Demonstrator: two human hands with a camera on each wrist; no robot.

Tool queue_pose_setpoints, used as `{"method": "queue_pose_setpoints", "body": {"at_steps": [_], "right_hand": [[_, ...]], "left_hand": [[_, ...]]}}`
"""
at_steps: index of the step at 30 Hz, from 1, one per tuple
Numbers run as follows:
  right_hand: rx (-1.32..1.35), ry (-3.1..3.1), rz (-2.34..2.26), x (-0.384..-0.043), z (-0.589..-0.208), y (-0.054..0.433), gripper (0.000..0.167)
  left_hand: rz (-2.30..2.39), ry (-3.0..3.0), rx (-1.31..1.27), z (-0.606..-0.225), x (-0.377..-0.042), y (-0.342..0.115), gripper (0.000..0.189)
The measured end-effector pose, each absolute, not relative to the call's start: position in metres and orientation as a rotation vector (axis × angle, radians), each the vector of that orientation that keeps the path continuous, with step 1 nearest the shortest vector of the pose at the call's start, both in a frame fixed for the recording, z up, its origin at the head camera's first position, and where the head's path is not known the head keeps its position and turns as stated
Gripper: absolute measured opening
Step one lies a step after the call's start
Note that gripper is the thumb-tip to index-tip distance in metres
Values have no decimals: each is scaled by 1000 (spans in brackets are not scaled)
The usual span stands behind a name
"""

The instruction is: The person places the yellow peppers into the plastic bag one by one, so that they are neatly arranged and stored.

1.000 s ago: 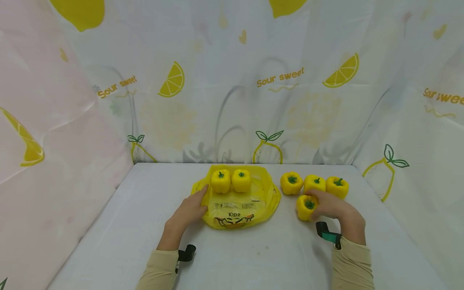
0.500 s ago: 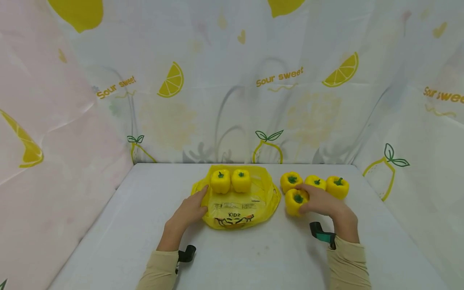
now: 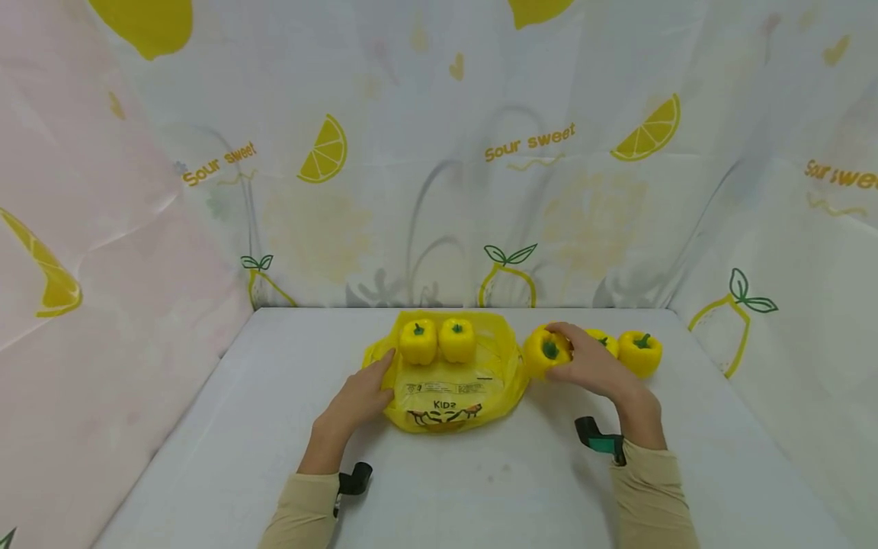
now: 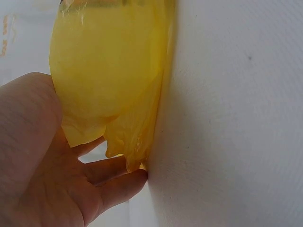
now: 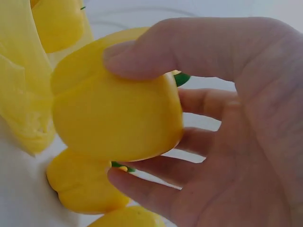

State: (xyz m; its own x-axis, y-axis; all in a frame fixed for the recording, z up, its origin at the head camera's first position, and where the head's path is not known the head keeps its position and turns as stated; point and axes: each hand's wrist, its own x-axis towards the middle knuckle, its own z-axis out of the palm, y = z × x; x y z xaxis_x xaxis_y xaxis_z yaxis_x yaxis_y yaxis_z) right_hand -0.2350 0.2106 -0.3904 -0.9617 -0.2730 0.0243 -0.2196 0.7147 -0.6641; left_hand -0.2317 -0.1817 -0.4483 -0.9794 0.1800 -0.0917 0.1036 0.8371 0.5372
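Observation:
My right hand [image 3: 595,364] grips a yellow bell pepper [image 5: 116,106] between thumb and fingers, its green stem facing the palm. In the head view this pepper is just right of the yellow plastic bag [image 3: 446,421], in front of another pepper that it largely hides. My left hand [image 3: 360,395] rests against the bag's left side, its fingers fairly straight and touching the plastic; some fingers are partly behind the bag in the left wrist view. Inside the bag stand a left pepper [image 3: 418,343] and a right pepper [image 3: 456,341], side by side at the back.
A yellow bell pepper [image 3: 640,354] stands at the right end of the row, beside another pepper [image 3: 604,341] partly hidden by the right hand. They sit on a white table [image 3: 480,496]. A lemon-print curtain [image 3: 425,206] closes off the back and sides.
My right hand has carried the gripped pepper left, away from me and up, from in front of the row to beside the bag. My left hand and the bag have stayed put.

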Motion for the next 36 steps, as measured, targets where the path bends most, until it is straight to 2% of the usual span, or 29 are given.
{"method": "queue_pose_setpoints", "body": {"at_steps": [19, 36], "right_hand": [[-496, 2878, -1268, -262, -398, 160, 77], [-510, 2930, -1078, -280, -417, 141, 76]], "left_hand": [[856, 2886, 200, -449, -232, -184, 73], [854, 2886, 193, -451, -233, -180, 72]]}}
